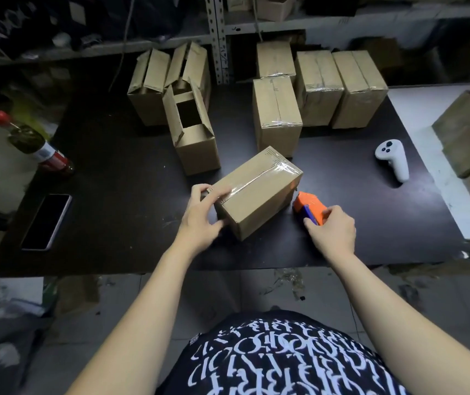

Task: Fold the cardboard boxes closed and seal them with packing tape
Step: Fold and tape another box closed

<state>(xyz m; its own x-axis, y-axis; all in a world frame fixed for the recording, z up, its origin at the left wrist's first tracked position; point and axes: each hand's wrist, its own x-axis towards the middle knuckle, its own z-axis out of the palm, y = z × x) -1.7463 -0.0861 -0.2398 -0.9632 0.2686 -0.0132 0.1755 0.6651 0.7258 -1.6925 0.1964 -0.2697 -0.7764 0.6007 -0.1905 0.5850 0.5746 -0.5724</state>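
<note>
Two hands work at the near edge of the table (114, 181): the left hand (199, 220) grips the near corner of a box (256, 192) whose top seam is already taped, and the right hand (332, 232) holds an orange tape dispenser (309, 208) resting just beside it. Farther back, three open boxes (194, 132) wait on the left and four sealed boxes (278, 112) stand on the right. A phone (47, 220), a bottle (37, 143) and a controller (393, 161) lie well apart, blocking nothing.

Left grip (199, 215), right grip (331, 231): both curled.
</note>
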